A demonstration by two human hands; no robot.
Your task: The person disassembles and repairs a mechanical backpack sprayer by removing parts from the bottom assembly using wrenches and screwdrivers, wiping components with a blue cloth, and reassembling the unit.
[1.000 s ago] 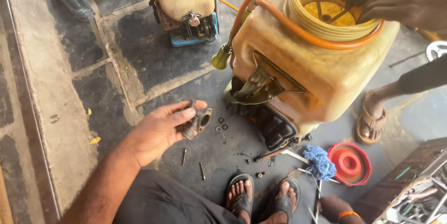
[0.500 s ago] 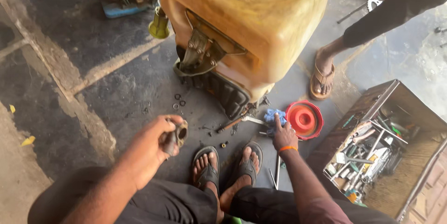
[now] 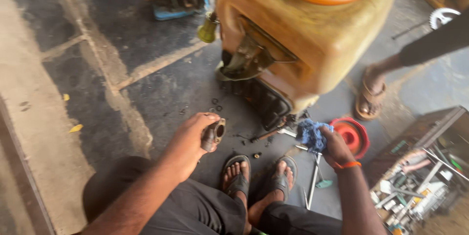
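Both hands (image 3: 188, 139) (image 3: 336, 146) forward, fingers curled.

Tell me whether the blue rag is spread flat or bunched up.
Bunched up. The right hand grips the blue rag as a crumpled wad just above the floor, beside the red round lid; no flat, spread-out part shows.

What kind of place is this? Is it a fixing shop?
Probably a small repair workshop, worked on the floor. A big yellow tank machine stands partly opened, a toolbox full of tools sits nearby, and the left hand holds a grimy metal part while the right hand grips a blue rag.
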